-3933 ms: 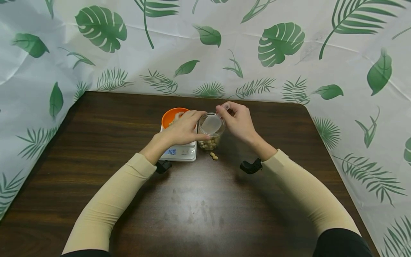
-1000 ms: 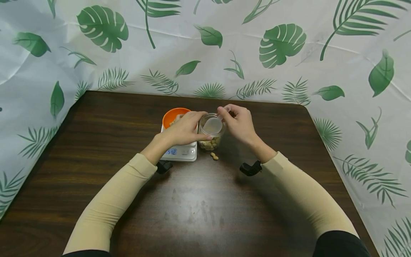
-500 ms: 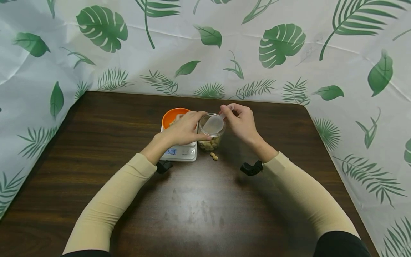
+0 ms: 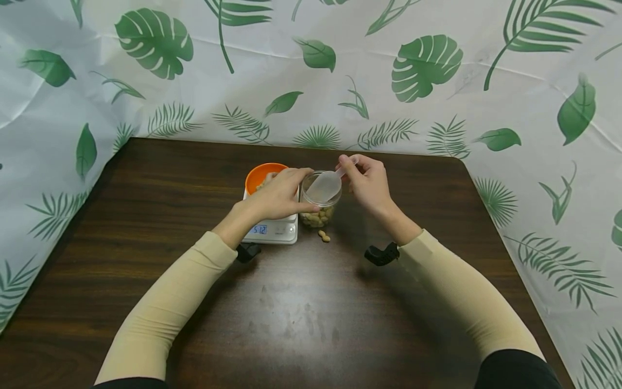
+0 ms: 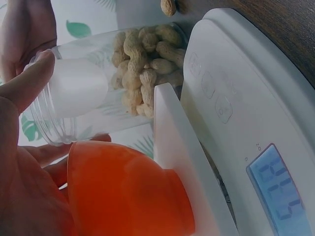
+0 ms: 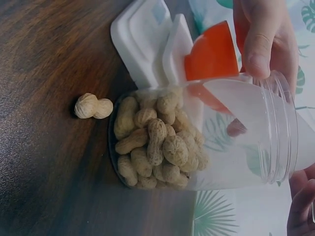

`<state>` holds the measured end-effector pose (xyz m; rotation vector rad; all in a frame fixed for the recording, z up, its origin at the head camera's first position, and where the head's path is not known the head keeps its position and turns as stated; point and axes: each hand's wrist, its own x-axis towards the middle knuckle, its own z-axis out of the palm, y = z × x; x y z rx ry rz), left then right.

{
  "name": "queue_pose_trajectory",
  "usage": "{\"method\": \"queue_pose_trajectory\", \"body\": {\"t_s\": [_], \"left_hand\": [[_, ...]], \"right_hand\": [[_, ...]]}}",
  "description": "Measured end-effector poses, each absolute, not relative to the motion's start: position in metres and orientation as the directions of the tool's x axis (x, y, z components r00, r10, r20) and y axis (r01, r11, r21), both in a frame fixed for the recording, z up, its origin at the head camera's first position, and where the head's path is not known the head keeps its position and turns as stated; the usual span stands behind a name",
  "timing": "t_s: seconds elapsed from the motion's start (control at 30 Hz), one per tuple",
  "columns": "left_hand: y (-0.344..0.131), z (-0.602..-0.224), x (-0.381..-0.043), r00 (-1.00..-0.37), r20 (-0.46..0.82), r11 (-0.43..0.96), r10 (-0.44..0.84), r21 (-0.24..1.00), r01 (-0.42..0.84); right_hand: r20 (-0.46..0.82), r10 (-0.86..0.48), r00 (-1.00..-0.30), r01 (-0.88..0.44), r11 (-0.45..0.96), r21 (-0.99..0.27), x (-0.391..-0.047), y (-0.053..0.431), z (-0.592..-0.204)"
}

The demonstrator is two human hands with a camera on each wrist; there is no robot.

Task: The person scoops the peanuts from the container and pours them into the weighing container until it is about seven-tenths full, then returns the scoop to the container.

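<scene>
A clear screw-neck jar (image 6: 226,177) stands upright on the table, its lower part filled with several unshelled peanuts (image 6: 157,142). My left hand (image 4: 276,195) holds it by the rim, thumb on the near side and fingers on the far side. With my right hand (image 4: 366,182) I pinch the handle of a translucent white scoop (image 4: 324,186), whose bowl is inside the jar's mouth, above the peanuts. Left of the jar, an orange bowl (image 4: 254,180) with peanuts sits on a white kitchen scale (image 4: 288,232). My left hand partly covers the bowl in the head view.
One loose peanut (image 4: 324,236) lies on the dark wooden table (image 4: 301,313) just in front of the jar. Behind the table hangs a white sheet (image 4: 340,97) printed with green leaves. The scale's display is lit and stands close beside the jar.
My right hand and the scoop handle have shifted slightly right and up; the scoop's bowl remains in the jar's mouth. The scale's digits have changed. My left hand stays at the rim.
</scene>
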<state>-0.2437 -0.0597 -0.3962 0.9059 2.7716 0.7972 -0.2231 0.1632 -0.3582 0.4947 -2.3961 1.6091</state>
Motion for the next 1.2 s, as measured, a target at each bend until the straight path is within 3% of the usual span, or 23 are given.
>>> {"method": "queue_pose_trajectory", "body": {"t_s": [1.2], "left_hand": [[-0.061, -0.398, -0.243, -0.812, 0.053, 0.671, 0.581, 0.533, 0.515]], "right_hand": [[0.302, -0.068, -0.951, -0.31, 0.233, -0.922, -0.248, 0.179, -0.393]]}}
